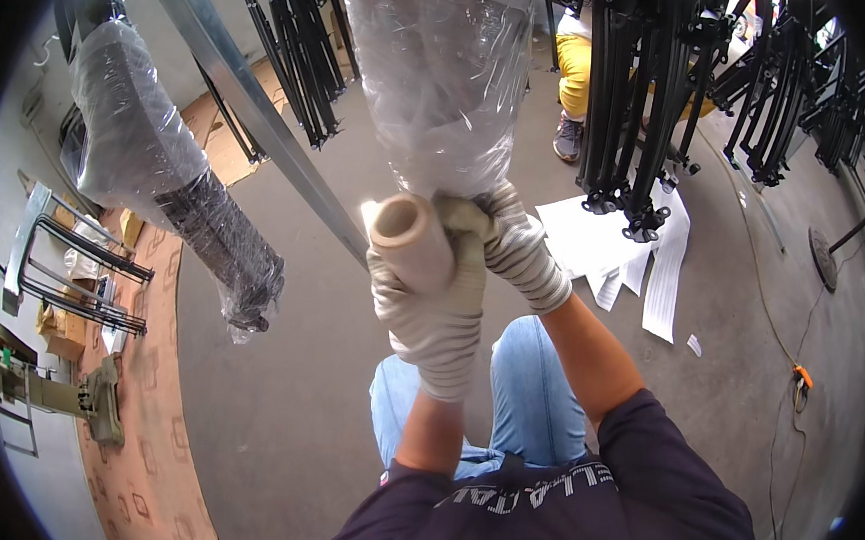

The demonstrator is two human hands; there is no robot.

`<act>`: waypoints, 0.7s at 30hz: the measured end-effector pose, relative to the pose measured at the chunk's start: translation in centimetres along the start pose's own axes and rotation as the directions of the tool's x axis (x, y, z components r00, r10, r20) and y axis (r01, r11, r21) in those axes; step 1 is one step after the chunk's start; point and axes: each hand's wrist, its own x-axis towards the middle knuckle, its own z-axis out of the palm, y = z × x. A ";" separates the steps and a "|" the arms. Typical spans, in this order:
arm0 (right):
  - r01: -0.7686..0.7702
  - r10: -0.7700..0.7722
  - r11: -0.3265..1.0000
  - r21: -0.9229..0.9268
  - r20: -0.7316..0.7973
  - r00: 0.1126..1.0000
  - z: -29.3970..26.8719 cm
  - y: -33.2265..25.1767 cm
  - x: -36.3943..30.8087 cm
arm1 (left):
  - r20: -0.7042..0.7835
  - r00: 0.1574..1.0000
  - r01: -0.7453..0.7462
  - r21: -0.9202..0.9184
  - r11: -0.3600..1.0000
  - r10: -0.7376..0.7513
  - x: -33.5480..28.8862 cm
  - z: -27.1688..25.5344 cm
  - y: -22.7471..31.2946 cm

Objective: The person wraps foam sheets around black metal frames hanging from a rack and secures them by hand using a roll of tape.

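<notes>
In front of me hangs a tall bundle (446, 80) wrapped in clear plastic film, its lower end narrowing at my hands. My left hand (434, 315), in a white striped knit glove, is closed round a roll of stretch film (419, 244), the open end of its core tilted up. Right beside it my gloved right hand (500, 233) is closed at the bottom of the bundle, its fingers curled against the film there. The left hand and the roll hide part of those fingertips.
A second film-wrapped bundle (151, 140) hangs at the left, next to a slanting metal beam (253, 107). Black metal frames (645, 104) hang at the right. White foam sheets (664, 256) lie on the floor below them. A person in yellow trousers (573, 74) is behind the frames. A cable with an orange connector (802, 377) runs along the right.
</notes>
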 end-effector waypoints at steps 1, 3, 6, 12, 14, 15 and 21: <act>0.049 -0.051 0.997 0.054 0.026 0.998 -1.8 2.0 0.1 | 0.086 0.993 -0.077 -0.038 0.996 0.080 -0.8 0.1 0.6; -0.132 0.132 0.991 -0.016 -0.026 0.991 -0.2 0.6 -0.2 | 0.369 0.837 -0.470 0.105 0.877 0.404 -1.5 0.0 0.1; -0.175 0.176 0.983 -0.048 0.015 0.984 0.8 -0.3 -0.2 | 0.692 0.505 -0.691 -0.034 0.722 0.516 -1.5 2.0 0.5; -0.137 0.137 0.991 0.006 0.040 0.990 -0.3 -0.3 0.6 | 0.516 0.215 -0.790 -0.407 0.458 0.829 -2.4 2.1 2.1; -0.150 0.149 0.988 0.025 0.056 0.987 -1.3 1.1 1.4 | 0.427 0.423 -0.851 -0.117 0.513 0.799 -1.9 -1.6 -0.2; -0.146 0.145 0.989 0.022 0.048 0.988 -1.8 1.5 1.4 | 0.407 0.501 -0.835 -0.004 0.550 0.764 -1.4 -2.9 -1.3; -0.174 0.138 0.972 0.161 0.213 0.967 -0.5 -1.0 1.0 | 0.622 0.639 -0.690 0.202 0.695 0.454 2.4 -2.0 -4.3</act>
